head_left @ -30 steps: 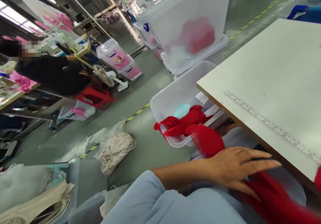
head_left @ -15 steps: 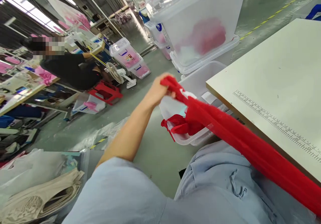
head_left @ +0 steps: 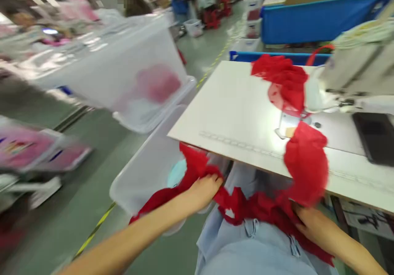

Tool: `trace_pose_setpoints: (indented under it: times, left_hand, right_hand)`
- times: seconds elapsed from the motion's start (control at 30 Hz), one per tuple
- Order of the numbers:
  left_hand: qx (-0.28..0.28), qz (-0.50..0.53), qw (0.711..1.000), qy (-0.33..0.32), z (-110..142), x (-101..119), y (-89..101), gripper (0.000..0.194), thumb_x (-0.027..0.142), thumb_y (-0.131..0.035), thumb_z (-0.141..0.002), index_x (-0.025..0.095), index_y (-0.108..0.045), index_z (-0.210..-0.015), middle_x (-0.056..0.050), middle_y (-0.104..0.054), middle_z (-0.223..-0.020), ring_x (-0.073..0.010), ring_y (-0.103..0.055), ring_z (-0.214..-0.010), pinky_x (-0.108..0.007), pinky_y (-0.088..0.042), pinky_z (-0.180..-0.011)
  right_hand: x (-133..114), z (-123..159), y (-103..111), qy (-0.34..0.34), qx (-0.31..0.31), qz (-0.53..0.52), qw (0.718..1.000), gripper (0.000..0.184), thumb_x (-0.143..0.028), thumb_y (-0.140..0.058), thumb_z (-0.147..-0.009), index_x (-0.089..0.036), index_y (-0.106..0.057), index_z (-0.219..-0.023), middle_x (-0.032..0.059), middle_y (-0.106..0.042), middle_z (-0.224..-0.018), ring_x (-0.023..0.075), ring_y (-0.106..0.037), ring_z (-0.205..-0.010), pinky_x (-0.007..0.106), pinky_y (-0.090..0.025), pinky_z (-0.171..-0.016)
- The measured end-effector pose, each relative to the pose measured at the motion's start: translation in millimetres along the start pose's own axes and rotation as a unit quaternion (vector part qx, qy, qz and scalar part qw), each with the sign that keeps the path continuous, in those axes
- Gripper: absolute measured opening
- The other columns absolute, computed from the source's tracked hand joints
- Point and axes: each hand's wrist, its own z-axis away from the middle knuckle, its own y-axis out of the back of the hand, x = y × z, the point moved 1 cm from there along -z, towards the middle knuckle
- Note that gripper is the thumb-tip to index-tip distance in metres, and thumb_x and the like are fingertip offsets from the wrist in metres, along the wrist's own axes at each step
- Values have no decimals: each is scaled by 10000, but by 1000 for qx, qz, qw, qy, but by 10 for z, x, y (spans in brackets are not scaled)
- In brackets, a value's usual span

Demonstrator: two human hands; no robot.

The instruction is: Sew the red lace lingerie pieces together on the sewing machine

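Observation:
A long, crumpled piece of red fabric (head_left: 261, 208) runs across my lap between both hands. My left hand (head_left: 207, 189) is closed on it beside the table's front edge, over the rim of an open clear plastic bin (head_left: 144, 170). Some of the red cloth hangs down into that bin. At the right, below the table edge, my right hand (head_left: 309, 221) grips the other stretch, its fingers partly hidden by the cloth. Above that hand a bunched red end stands up in front of the table edge, blurred by motion.
The white sewing table (head_left: 227, 98) carries another heap of red fabric (head_left: 285, 78) by the sewing machine (head_left: 347, 102), and a black phone (head_left: 375, 137). A tall translucent bin (head_left: 147, 78) stands to the left. Blue cloth (head_left: 320, 18) hangs behind the table.
My view has swung right, bringing the sewing machine and my right hand into sight. My left hand has lowered, still gripping the red fabric, which now lies gathered across my lap.

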Motion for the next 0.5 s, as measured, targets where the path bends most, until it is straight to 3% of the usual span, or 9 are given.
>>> trace_pose_setpoints:
  times: [0.07, 0.13, 0.2, 0.27, 0.33, 0.4, 0.5]
  left_hand:
    - [-50, -50, 997, -9, -247, 59, -297, 482, -68, -514, -683, 89, -647, -1119, -257, -650, -1189, -382, -687, -1005, -430, -554, -751]
    - [-77, -80, 993, -34, -357, 172, -381, 611, -78, -600, -616, 79, -619, -1207, -279, -620, -1249, -387, -702, -959, -418, -557, -720]
    - [-85, -91, 990, -70, -376, 351, -280, 586, -27, -648, -657, 113, -613, -1225, -230, -631, -1249, -354, -701, -968, -395, -552, -752]
    - [-53, -81, 988, -119, -383, 573, -62, 296, 79, -557, -836, 155, -650, -1107, -145, -683, -1105, -297, -694, -943, -369, -534, -770]
    - [56, -29, 982, -180, -433, 803, 202, 271, 133, -378, -961, 178, -645, -954, -93, -684, -932, -247, -674, -858, -350, -513, -744]
    - [185, 47, 960, -205, -549, 999, 442, 303, 179, -320, -1008, 194, -613, -935, -63, -673, -892, -207, -645, -819, -330, -499, -748]
    - [314, 94, 935, -134, -809, 1213, 671, 163, 233, -425, -1003, 199, -584, -995, -51, -665, -911, -202, -631, -844, -332, -491, -762]
  right_hand:
    - [86, 47, 35, -65, -61, 79, 993, 306, -89, -451, -922, -196, -704, -1057, 121, -749, -896, 277, -730, -805, 371, -550, -690]
    - [127, 130, 136, -90, -73, 106, 987, 345, -101, -459, -891, -153, -682, -1150, 159, -756, -960, 341, -737, -850, 403, -545, -682]
    - [111, 236, 275, -70, -45, 79, 993, 310, -166, -549, -854, -154, -683, -1134, 164, -748, -1036, 358, -728, -894, 416, -547, -703]
    - [39, 325, 435, -16, 14, 2, 1000, 258, -225, -567, -868, -195, -684, -1095, 125, -742, -1083, 315, -720, -920, 393, -548, -735]
    - [-68, 360, 600, 41, 94, -109, 989, 232, -306, -476, -955, -256, -672, -1069, 55, -749, -1027, 227, -712, -868, 331, -539, -728]
    - [-165, 322, 752, 42, 210, -170, 962, 283, -391, -401, -995, -266, -655, -981, 25, -741, -886, 181, -687, -747, 294, -520, -667]
    - [-241, 166, 900, -36, 369, -120, 921, 342, -506, -407, -967, -239, -617, -925, 30, -711, -762, 188, -655, -634, 308, -484, -579]
